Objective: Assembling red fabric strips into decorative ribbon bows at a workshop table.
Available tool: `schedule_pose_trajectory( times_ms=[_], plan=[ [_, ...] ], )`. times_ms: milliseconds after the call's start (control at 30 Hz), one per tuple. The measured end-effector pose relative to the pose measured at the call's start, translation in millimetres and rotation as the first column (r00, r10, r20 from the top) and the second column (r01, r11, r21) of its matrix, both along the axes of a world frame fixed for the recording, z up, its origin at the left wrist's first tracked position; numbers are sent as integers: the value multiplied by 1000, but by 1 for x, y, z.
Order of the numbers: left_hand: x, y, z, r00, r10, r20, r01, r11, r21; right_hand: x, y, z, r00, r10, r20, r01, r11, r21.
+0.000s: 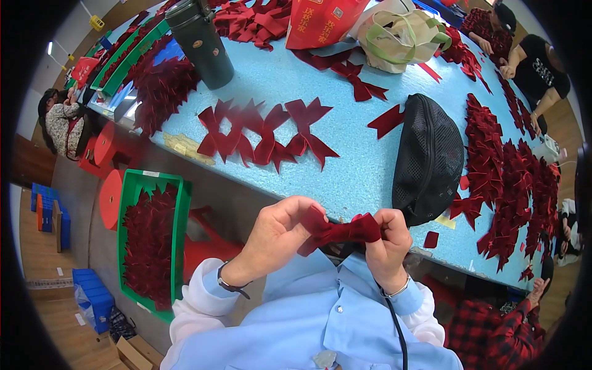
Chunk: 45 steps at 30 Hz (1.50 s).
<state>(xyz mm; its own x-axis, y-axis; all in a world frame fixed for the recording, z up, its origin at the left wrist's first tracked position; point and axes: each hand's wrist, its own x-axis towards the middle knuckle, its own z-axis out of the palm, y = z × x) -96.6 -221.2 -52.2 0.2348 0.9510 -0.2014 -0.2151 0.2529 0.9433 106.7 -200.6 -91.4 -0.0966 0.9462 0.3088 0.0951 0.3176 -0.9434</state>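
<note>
Dark green flask (205, 55), black mesh pouch (428, 160), cream tote bag (385, 46)

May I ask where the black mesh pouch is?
In the head view, the pouch is right of centre on the blue table, just beyond the right hand.

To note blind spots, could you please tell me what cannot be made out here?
All in the head view:
Bow: its far side, turned from the camera.
Green bin: its floor, under heaped red pieces.
Black case: its inside, behind its shell.
Red bag: its top, cut off by the upper edge.
</note>
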Motion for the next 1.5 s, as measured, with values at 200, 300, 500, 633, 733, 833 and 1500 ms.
schedule_pose_trajectory(
  times_ms=[200,300,500,633,733,833,1500],
  plan=[
    [23,6,2,981,193,32,-194,981,30,4,11,8,972,-18,234,-48,961,271],
    [36,7,-5,954,265,137,-268,964,-1,3,15,9,971,-21,238,-51,955,293],
    [51,17,-20,867,373,331,-372,926,-69,-1,27,-5,989,-3,149,-32,971,235],
    [49,21,-36,793,282,540,-293,954,-67,-2,31,-11,991,47,128,-73,976,205],
    [45,22,-41,765,263,588,-222,965,-143,-7,30,-13,995,32,99,-46,989,141],
    [40,22,-48,735,264,625,-168,963,-209,-13,26,-16,998,23,63,-27,998,65],
    [31,30,-73,653,423,628,-214,899,-383,-25,32,-46,977,-5,-215,-46,972,-231]
  ],
)
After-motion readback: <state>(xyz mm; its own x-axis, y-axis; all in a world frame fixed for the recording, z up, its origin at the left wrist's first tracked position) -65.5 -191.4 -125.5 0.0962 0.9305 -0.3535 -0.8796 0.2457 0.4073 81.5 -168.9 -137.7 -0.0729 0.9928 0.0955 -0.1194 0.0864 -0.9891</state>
